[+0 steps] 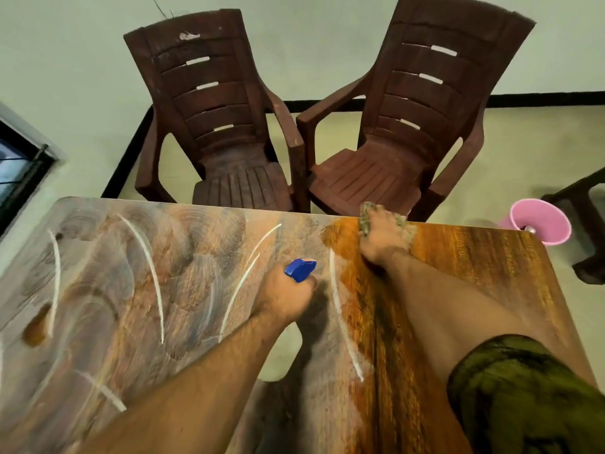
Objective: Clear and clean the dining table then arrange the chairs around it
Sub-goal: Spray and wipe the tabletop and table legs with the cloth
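The wooden dining table (474, 290) fills the lower view. Its left part is smeared grey-white with curved wipe streaks, while its right part shows glossy orange-brown wood. My left hand (284, 298) grips a spray bottle with a blue nozzle (299, 269) over the table's middle; the bottle's body is hidden under the hand. My right hand (383, 239) presses a greenish cloth (368, 213) flat at the table's far edge. Two brown plastic armchairs, the left chair (212, 103) and the right chair (415, 103), stand side by side just beyond the far edge, facing the table.
A pink bucket (537, 221) sits on the floor past the table's far right corner. Part of another dark chair (582, 231) shows at the right edge. A dark-framed window (19, 168) is on the left wall. Pale floor lies behind the chairs.
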